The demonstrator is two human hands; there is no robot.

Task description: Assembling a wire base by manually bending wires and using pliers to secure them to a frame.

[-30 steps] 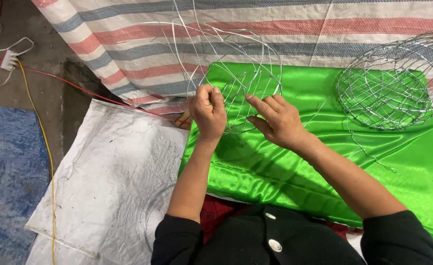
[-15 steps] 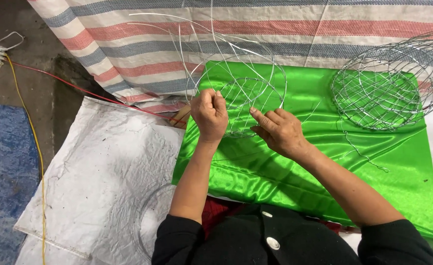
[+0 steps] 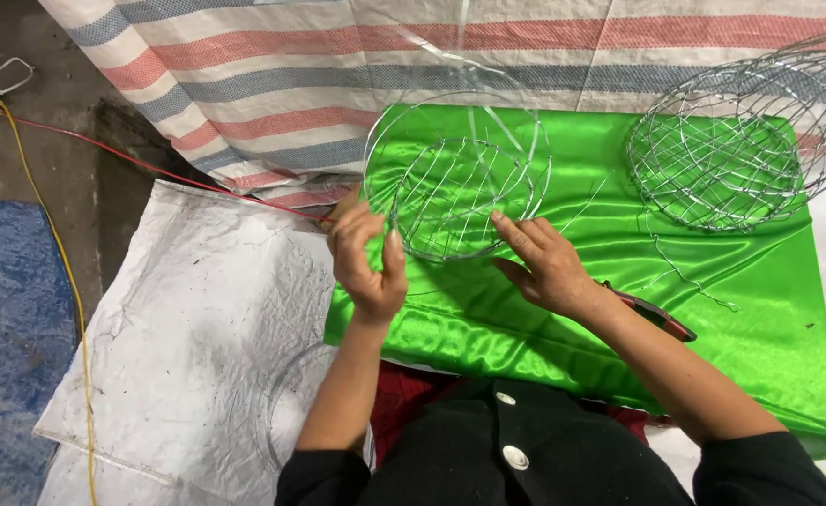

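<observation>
Two wire baskets (image 3: 458, 187), one green cloth (image 3: 759, 319)

Wire frame (image 3: 457, 192) on cloth (image 3: 731, 309)

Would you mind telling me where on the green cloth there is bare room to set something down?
The green cloth is bare between the small wire frame and the finished wire basket, though loose wire trails there. The right front corner is bare too. It is crowded where the left hand and right hand touch the frame, with red-handled pliers beside the right forearm.
</observation>
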